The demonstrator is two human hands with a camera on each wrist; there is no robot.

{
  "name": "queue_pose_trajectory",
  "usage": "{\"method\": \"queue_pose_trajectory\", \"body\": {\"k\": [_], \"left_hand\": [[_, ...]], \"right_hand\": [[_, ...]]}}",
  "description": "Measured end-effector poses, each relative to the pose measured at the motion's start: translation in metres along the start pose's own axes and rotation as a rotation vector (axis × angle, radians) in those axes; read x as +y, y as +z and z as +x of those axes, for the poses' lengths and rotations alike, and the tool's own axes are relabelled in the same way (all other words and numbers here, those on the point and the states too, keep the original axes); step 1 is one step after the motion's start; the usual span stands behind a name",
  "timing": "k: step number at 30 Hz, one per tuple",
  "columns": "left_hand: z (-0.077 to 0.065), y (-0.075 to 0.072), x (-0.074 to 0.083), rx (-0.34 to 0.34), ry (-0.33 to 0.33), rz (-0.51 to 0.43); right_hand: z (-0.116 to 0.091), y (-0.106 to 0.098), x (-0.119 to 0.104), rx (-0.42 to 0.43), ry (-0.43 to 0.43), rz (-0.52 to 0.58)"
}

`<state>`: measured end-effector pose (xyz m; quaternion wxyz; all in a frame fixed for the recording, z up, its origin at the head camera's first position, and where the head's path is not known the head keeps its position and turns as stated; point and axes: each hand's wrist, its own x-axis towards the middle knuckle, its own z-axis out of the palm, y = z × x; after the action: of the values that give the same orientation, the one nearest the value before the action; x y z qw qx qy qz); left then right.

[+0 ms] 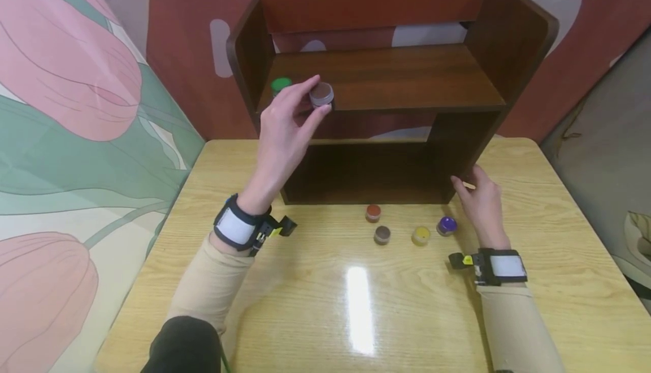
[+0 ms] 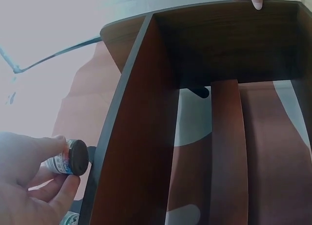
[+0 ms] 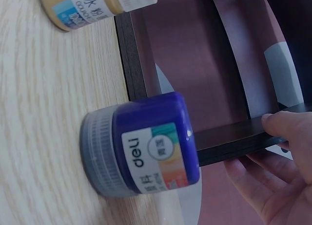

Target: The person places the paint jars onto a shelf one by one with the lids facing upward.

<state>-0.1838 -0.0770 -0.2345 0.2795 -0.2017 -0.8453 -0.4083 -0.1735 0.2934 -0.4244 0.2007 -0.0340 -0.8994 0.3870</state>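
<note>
My left hand [image 1: 287, 124] pinches a small paint jar [image 1: 322, 95] with a dark brown top between thumb and fingers, in front of the shelf's upper board near its left end. In the left wrist view the jar [image 2: 68, 158] lies sideways, close to the board's edge. Beside that hand, a green-topped jar [image 1: 281, 84] stands on the upper board. My right hand [image 1: 483, 203] grips the front edge of the right side panel of the brown wooden shelf [image 1: 386, 73], thumb on one face and fingers on the other. Nearest to it is a purple paint jar [image 3: 151, 142].
On the light wood table [image 1: 305, 294], in front of the shelf, stand a red-orange jar [image 1: 373, 213], a brown jar [image 1: 382, 235] and a yellow jar [image 1: 421, 235]. A patterned wall covering [image 1: 61, 135] is at the left, and another rises behind the shelf.
</note>
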Motion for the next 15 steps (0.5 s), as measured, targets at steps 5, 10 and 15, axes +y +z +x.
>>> {"method": "queue_pose_trajectory", "body": {"k": [5, 10, 15], "left_hand": [[0.0042, 0.0012, -0.0015, 0.008, -0.001, 0.029], [0.0059, 0.0030, -0.0028, 0.014, -0.009, 0.034], [0.0067, 0.0043, -0.0036, 0.026, 0.005, 0.050]], "right_hand": [[-0.0001, -0.0004, -0.0008, -0.003, 0.001, -0.006], [-0.0001, -0.0008, -0.0018, -0.012, 0.012, -0.003], [-0.0004, -0.0007, -0.0020, -0.013, 0.017, 0.001]]}}
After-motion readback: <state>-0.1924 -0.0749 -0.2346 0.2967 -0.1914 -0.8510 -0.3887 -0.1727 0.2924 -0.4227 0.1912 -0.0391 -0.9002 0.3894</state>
